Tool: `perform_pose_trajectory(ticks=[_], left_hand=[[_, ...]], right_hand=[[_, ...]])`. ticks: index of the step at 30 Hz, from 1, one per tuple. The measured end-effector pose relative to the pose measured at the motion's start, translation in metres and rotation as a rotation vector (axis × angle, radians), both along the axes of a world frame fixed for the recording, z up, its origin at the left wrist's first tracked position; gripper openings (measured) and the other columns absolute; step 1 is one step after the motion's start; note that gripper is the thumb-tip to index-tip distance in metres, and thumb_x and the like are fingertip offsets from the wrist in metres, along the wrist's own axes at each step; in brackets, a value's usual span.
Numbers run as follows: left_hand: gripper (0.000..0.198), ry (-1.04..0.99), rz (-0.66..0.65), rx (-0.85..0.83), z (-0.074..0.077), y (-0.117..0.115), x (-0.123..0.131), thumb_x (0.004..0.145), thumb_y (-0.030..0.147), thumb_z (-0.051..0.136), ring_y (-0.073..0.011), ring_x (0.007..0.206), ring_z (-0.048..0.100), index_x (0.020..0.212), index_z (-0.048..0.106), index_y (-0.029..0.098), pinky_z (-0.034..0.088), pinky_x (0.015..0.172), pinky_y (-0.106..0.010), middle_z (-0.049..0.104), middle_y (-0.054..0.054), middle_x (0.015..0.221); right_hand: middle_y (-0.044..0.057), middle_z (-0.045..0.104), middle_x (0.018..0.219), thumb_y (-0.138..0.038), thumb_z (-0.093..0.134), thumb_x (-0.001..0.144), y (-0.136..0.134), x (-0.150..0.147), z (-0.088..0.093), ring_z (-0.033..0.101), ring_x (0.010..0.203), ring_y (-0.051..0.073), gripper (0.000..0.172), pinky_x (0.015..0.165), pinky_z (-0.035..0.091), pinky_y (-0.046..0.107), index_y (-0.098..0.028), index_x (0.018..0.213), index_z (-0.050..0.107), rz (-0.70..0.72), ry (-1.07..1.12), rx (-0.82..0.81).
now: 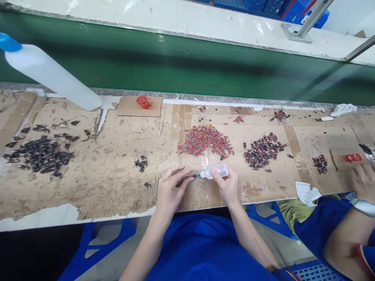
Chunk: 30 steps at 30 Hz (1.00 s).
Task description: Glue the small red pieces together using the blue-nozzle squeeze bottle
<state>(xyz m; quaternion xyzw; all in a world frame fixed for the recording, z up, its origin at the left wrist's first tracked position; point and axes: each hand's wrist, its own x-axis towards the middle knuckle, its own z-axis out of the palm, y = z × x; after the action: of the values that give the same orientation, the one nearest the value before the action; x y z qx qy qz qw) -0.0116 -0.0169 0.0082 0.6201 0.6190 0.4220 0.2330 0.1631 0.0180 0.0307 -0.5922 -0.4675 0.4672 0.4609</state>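
We have the left hand [172, 188] nearly closed, thumb and fingers pinching a small dark part [194, 176] at the fingertips, on the side facing the right hand. We can't make out its details. Right hand [229, 186] is curled round a clear dropper [219, 171], thumb on its side, held tilted almost flat. Its blue-green tip [199, 175] points at the left fingertips and sits right at the part; we can't tell if they touch. Both hands are low over the cardboard [117, 156], near its front edge.

Just beyond the hands we see a red pile [205, 138] of small pieces. Beyond and right of the right hand, a mixed red-and-black pile [263, 152]; well further right, a smaller mixed pile [320, 164]. Left of the left hand, near, a little black pile [142, 163]; well apart on that same side, a big black pile [41, 156]. Beyond the left hand and a bit left, a thin stick [162, 119] and a red cup [143, 102] on a card piece [124, 106]. Far left and beyond, a white bottle [52, 76] with a blue cap [9, 42]. Far right of the right hand, we get a co-worker's hand [364, 181] near another red cup [353, 157], and nearer, a paper [306, 193] at the front edge.
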Motion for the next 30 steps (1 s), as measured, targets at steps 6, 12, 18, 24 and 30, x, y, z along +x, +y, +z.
perform_pose_trajectory(ticks=[6, 12, 18, 24, 30], left_hand=[[0.009, 0.126, 0.044, 0.017, 0.0011, -0.0012, 0.0023, 0.081, 0.024, 0.071, -0.0232, 0.091, 0.071, 0.088, 0.076, 0.027, 0.055, 0.082, -0.04, 0.077, -0.002, 0.084], [0.008, 0.105, 0.05, 0.004, -0.0009, -0.0016, 0.002, 0.081, 0.025, 0.071, -0.0228, 0.092, 0.07, 0.085, 0.077, 0.029, 0.053, 0.084, -0.04, 0.077, -0.001, 0.084], [0.011, 0.095, 0.041, -0.014, -0.0008, -0.0025, 0.0017, 0.08, 0.024, 0.072, -0.0229, 0.095, 0.07, 0.089, 0.077, 0.029, 0.053, 0.086, -0.04, 0.077, -0.001, 0.087], [0.009, 0.138, 0.046, 0.011, 0.0001, -0.002, 0.0023, 0.081, 0.025, 0.071, -0.0224, 0.093, 0.07, 0.087, 0.076, 0.029, 0.052, 0.084, -0.039, 0.078, 0.0, 0.086], [0.009, 0.121, 0.042, -0.001, -0.0029, -0.0019, 0.003, 0.082, 0.025, 0.07, -0.0228, 0.093, 0.069, 0.087, 0.076, 0.028, 0.051, 0.085, -0.04, 0.077, -0.001, 0.084]], right_hand=[[0.0, 0.063, 0.058, -0.037, 0.068, 0.069, -0.0001, 0.0004, 0.0018, 0.053, 0.052, 0.013, 0.021, 0.052, 0.045, 0.025, -0.017, 0.068, 0.066, -0.034, -0.014, 0.001], [-0.003, 0.056, 0.051, -0.037, 0.066, 0.07, 0.0002, 0.0008, 0.0061, 0.049, 0.047, 0.012, 0.021, 0.051, 0.044, 0.025, -0.019, 0.061, 0.059, -0.057, 0.029, 0.021], [-0.004, 0.056, 0.051, -0.036, 0.068, 0.067, 0.0008, 0.0, 0.0074, 0.048, 0.046, 0.011, 0.019, 0.049, 0.044, 0.024, -0.018, 0.065, 0.063, -0.012, 0.015, 0.0], [-0.003, 0.056, 0.051, -0.037, 0.066, 0.071, 0.001, -0.0021, 0.0079, 0.051, 0.048, 0.012, 0.02, 0.052, 0.046, 0.026, -0.019, 0.065, 0.062, 0.01, -0.029, 0.01], [-0.002, 0.059, 0.056, -0.042, 0.067, 0.072, -0.0003, 0.0037, 0.0045, 0.052, 0.049, 0.013, 0.024, 0.051, 0.045, 0.026, -0.019, 0.066, 0.061, -0.075, -0.003, 0.017]])
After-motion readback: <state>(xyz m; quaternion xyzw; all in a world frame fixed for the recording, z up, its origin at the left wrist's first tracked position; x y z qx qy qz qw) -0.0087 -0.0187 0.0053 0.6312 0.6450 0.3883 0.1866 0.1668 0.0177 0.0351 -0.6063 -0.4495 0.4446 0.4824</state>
